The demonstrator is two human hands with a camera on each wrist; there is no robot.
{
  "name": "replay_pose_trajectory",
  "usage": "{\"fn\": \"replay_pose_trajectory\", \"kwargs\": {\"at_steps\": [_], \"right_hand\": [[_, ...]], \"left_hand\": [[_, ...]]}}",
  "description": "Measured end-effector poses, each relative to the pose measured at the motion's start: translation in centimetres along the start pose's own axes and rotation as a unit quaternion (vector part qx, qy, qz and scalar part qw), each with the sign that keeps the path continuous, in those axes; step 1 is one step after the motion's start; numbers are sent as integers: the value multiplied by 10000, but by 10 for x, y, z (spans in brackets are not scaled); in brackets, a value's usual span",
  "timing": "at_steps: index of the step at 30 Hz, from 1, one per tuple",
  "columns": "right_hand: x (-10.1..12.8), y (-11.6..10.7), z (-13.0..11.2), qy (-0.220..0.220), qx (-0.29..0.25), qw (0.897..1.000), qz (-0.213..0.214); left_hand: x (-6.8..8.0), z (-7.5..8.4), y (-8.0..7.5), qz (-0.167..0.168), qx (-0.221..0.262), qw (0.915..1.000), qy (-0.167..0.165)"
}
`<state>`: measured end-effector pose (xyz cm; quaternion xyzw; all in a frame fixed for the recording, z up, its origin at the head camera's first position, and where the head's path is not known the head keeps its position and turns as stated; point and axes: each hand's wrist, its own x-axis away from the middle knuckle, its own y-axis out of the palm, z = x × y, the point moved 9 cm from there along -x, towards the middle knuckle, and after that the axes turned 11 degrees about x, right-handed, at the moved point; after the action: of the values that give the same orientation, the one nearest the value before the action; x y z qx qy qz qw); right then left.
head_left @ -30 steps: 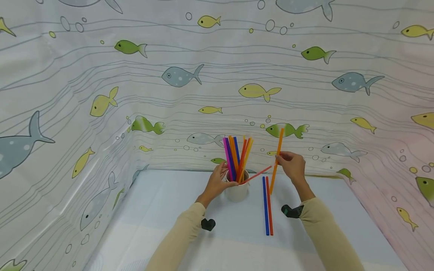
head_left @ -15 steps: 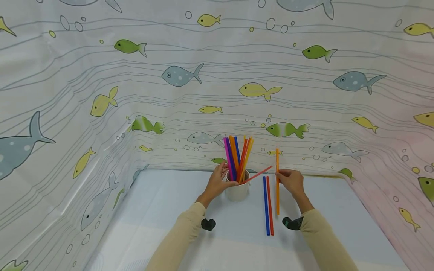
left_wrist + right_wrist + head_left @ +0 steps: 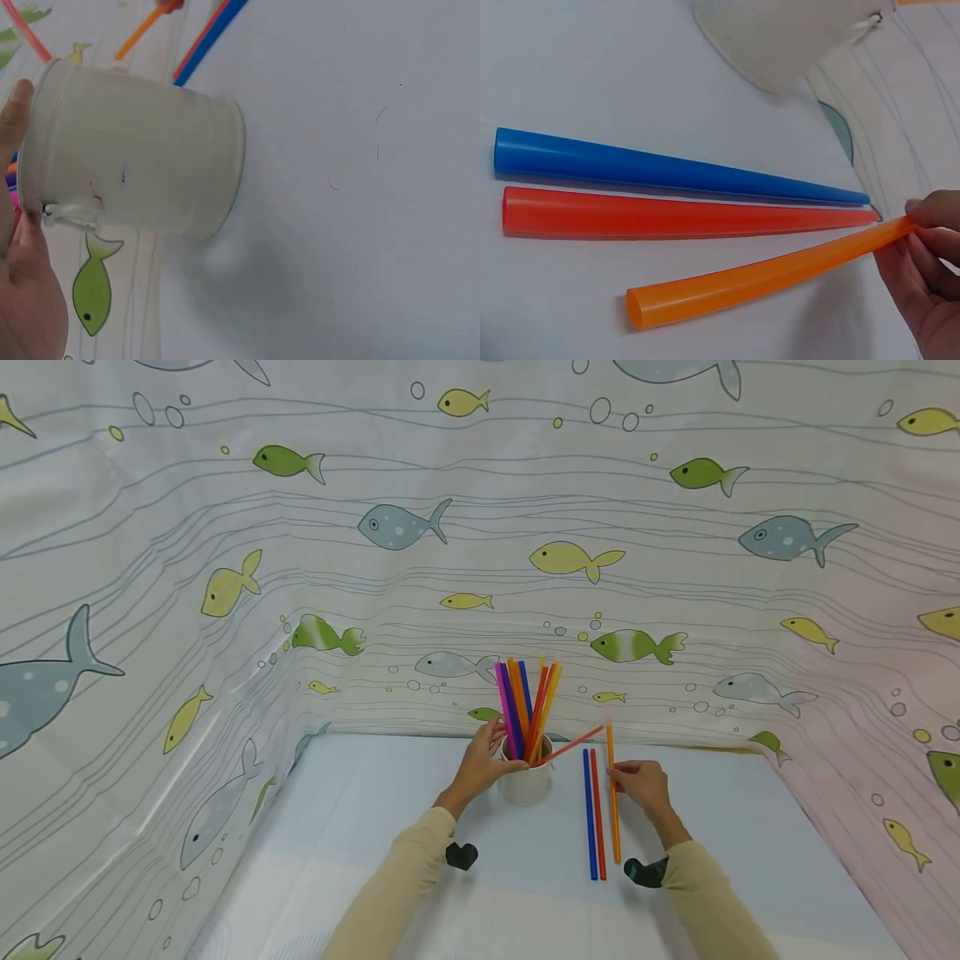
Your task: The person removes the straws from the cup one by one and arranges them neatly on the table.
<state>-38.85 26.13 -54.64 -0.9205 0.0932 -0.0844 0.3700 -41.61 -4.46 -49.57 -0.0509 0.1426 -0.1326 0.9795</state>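
Observation:
My left hand (image 3: pixel 480 766) grips a small white bucket (image 3: pixel 525 787) by its rim, thumb on the near side. Several purple, blue, orange, red and yellow straws (image 3: pixel 535 714) stand in it, and a red straw (image 3: pixel 574 744) leans far out to the right. To the bucket's right, my right hand (image 3: pixel 645 787) pinches an orange straw (image 3: pixel 772 275) near its far end, between thumb and fingers. Its near end is low over the table, perhaps touching it. Beside it a blue straw (image 3: pixel 667 166) and a red straw (image 3: pixel 667 214) lie nearly parallel.
The white table (image 3: pixel 360 860) reaches back to a wall covering (image 3: pixel 480 527) printed with fish, which also rises at both sides. A small handle lug (image 3: pixel 73 216) juts from the bucket's side near the rim.
My right hand has come down and toward me with the orange straw, which swung from slanted to nearly in line with the two lying straws. The left hand stayed at the bucket.

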Motion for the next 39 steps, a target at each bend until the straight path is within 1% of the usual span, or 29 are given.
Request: {"fn": "replay_pose_trajectory", "kwargs": {"at_steps": [8,19,27,33,39], "right_hand": [[3,11,11,137,289,9995,-31],[7,18,13,-8,379,9993,-13],[6,21,16,31,378,9993,-8],[4,21,13,-127,497,9987,2],[6,22,12,-153,617,9980,30]], "left_hand": [[0,-1,0,-5,-54,10000,-7],[-1,-2,0,21,-30,10000,-57],[-1,-3,1,-5,2,10000,-99],[-1,-2,0,28,90,9999,-120],[-2,-5,1,7,15,9998,-180]]}}
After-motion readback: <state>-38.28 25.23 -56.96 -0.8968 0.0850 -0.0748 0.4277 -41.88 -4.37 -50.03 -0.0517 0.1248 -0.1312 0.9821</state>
